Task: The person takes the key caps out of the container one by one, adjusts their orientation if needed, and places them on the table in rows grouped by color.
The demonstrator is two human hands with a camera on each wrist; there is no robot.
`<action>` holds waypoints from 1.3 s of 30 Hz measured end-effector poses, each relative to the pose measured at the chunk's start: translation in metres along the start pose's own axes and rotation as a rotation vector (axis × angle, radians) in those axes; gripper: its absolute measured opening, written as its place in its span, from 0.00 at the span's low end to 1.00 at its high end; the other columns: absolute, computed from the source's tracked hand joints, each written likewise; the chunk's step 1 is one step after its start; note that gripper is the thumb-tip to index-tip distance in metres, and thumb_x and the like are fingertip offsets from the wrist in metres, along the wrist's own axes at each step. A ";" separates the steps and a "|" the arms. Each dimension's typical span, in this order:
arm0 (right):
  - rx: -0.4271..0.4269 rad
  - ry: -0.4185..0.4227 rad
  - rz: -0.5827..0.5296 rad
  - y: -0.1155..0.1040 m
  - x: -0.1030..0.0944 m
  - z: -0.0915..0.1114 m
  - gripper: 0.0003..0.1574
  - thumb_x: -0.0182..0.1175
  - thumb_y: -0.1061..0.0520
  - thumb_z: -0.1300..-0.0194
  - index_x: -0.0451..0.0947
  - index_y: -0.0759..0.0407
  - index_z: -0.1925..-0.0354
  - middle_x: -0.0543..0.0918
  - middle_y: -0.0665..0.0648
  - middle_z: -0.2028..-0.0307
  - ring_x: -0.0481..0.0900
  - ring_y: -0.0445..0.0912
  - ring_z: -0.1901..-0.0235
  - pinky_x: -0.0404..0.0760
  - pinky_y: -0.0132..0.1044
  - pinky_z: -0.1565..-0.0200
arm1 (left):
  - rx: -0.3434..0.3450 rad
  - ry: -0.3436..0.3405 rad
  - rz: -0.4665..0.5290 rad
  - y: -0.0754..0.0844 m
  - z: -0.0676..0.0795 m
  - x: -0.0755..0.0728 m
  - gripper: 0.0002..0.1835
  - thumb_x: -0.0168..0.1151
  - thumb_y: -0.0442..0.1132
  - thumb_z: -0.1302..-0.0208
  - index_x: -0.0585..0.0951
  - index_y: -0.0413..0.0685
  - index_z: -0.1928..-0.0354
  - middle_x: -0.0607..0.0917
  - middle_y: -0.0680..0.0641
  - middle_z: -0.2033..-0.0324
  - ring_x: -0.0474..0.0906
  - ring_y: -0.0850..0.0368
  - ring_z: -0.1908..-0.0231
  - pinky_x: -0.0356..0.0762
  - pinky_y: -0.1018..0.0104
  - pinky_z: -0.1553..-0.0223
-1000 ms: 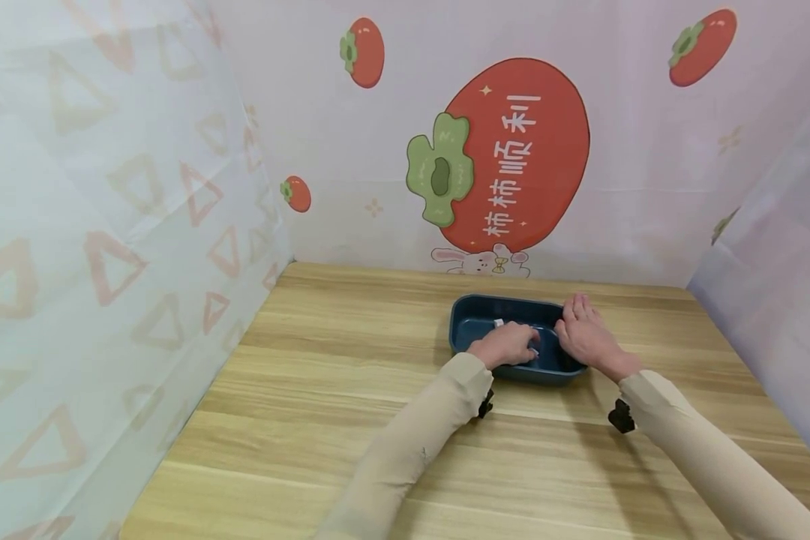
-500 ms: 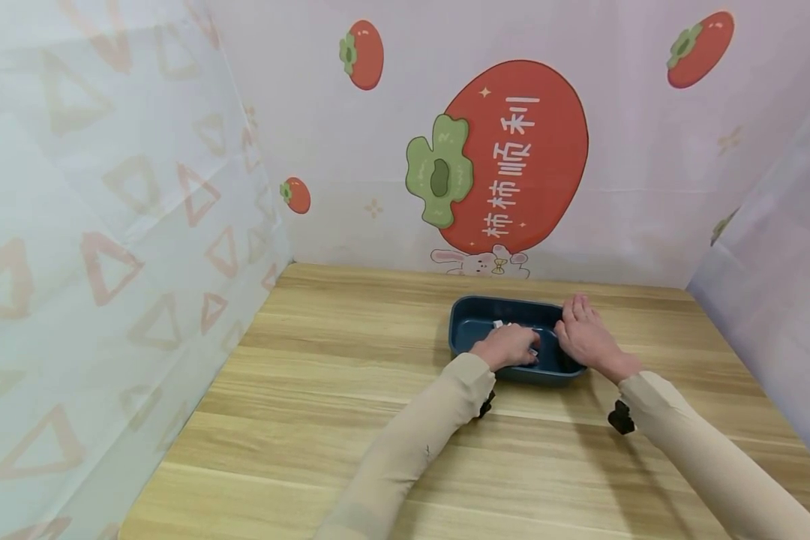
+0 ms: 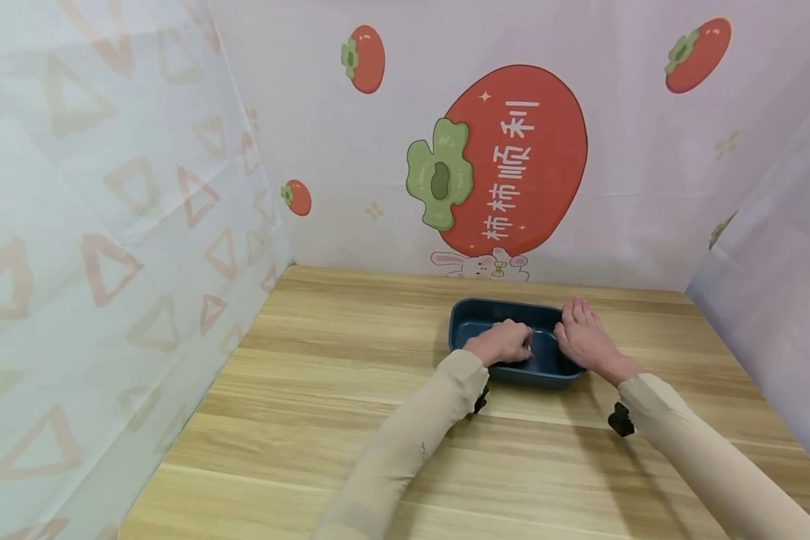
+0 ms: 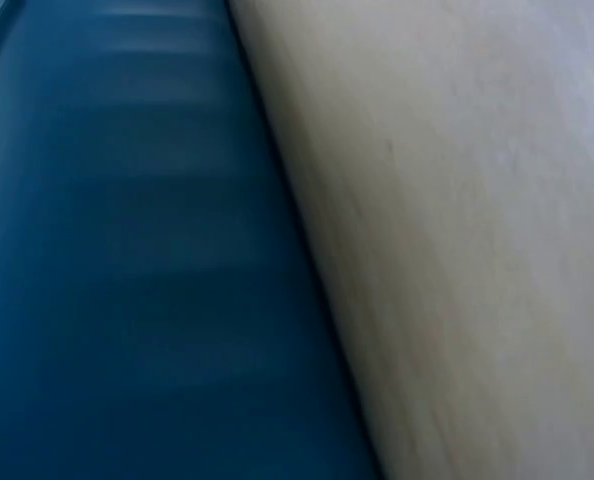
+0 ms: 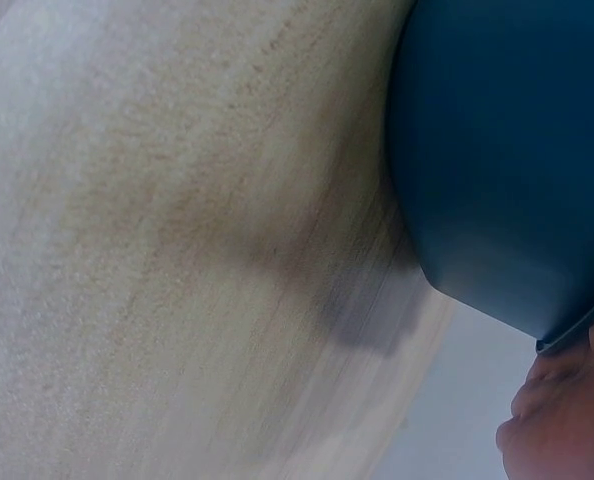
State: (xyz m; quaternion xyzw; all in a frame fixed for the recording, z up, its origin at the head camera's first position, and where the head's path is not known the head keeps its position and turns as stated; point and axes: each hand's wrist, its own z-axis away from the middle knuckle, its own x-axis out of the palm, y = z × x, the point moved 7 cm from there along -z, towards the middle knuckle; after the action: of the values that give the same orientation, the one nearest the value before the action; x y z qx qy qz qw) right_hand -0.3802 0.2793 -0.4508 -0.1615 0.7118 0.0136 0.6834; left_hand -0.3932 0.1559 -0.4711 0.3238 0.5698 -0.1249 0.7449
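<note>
A dark blue rectangular basin [image 3: 475, 304] stands near the back of the wooden table, its outer wall filling much of the left wrist view. My left hand [image 3: 502, 341] reaches over the near rim into it, fingers curled round a small white thing [image 3: 528, 348]. Only a sliver of that thing shows, so its kind is unclear. My right hand [image 3: 587, 341] holds the basin's right end, thumb on the inner side and the other fingers extended over the rim. In the right wrist view, part of the right hand [image 5: 562, 420] lies at the rim.
The wooden table [image 3: 297, 420] extends left and toward the front. A patterned backdrop [image 3: 648, 165] with persimmon drawings rises behind it. Patterned sheets, including the left one [image 3: 142, 187], border both sides. A black wrist camera [image 3: 621, 418] hangs below the right cuff.
The left hand's fingers have curled in further and drawn slightly back and up. White bits seen beside it earlier are now mostly covered. My right hand stays at the basin's end.
</note>
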 end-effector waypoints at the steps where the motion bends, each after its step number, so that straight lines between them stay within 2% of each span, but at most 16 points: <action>1: -0.001 0.002 0.001 0.000 0.000 0.000 0.36 0.31 0.53 0.28 0.44 0.82 0.36 0.42 0.81 0.34 0.39 0.71 0.34 0.44 0.63 0.37 | 0.004 0.002 0.000 -0.001 0.000 -0.001 0.06 0.61 0.48 0.39 0.77 0.59 0.63 0.78 0.59 0.70 0.75 0.64 0.72 0.72 0.72 0.70; 7: -0.004 0.009 0.001 -0.002 0.000 0.000 0.36 0.33 0.53 0.28 0.45 0.82 0.36 0.43 0.82 0.35 0.40 0.71 0.34 0.44 0.64 0.38 | 0.011 0.002 0.010 -0.006 0.003 -0.004 0.08 0.60 0.46 0.38 0.75 0.59 0.59 0.77 0.58 0.68 0.74 0.63 0.71 0.72 0.72 0.68; 14: -0.006 0.005 -0.017 -0.001 -0.001 0.001 0.37 0.33 0.52 0.28 0.44 0.82 0.35 0.41 0.81 0.34 0.38 0.71 0.34 0.43 0.63 0.37 | 0.031 0.066 0.020 -0.008 0.009 -0.016 0.08 0.60 0.46 0.40 0.72 0.59 0.61 0.76 0.58 0.70 0.74 0.64 0.72 0.71 0.73 0.70; 23: -0.011 0.008 -0.015 0.002 0.001 -0.001 0.38 0.31 0.50 0.27 0.44 0.82 0.36 0.41 0.82 0.35 0.38 0.71 0.34 0.43 0.63 0.37 | 0.028 0.110 0.143 -0.015 0.023 -0.028 0.10 0.60 0.47 0.39 0.73 0.57 0.58 0.77 0.59 0.70 0.74 0.66 0.72 0.71 0.77 0.69; 29: -0.003 -0.009 -0.015 0.002 0.001 0.000 0.39 0.30 0.49 0.27 0.43 0.82 0.36 0.40 0.81 0.34 0.37 0.71 0.34 0.42 0.63 0.37 | 0.012 0.124 0.287 -0.020 0.031 -0.036 0.08 0.60 0.44 0.37 0.72 0.58 0.58 0.78 0.58 0.70 0.79 0.64 0.73 0.73 0.76 0.71; 34: -0.004 -0.009 -0.008 0.002 0.002 -0.002 0.41 0.28 0.46 0.26 0.43 0.82 0.35 0.40 0.81 0.34 0.37 0.71 0.34 0.42 0.63 0.37 | 0.042 0.178 0.288 -0.023 0.038 -0.048 0.13 0.59 0.42 0.37 0.75 0.56 0.51 0.78 0.58 0.67 0.75 0.66 0.72 0.72 0.77 0.70; 39: -0.005 0.005 -0.002 0.001 0.001 -0.001 0.44 0.26 0.42 0.26 0.44 0.82 0.36 0.41 0.82 0.35 0.38 0.72 0.34 0.43 0.64 0.38 | 0.085 0.165 0.287 -0.024 0.047 -0.055 0.18 0.56 0.42 0.36 0.76 0.55 0.44 0.79 0.58 0.67 0.74 0.64 0.75 0.72 0.75 0.75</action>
State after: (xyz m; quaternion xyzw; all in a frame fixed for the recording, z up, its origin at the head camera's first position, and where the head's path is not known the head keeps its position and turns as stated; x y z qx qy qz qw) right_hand -0.3819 0.2797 -0.4520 -0.1641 0.7133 0.0143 0.6812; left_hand -0.3882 0.0986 -0.4213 0.4424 0.5710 -0.0142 0.6914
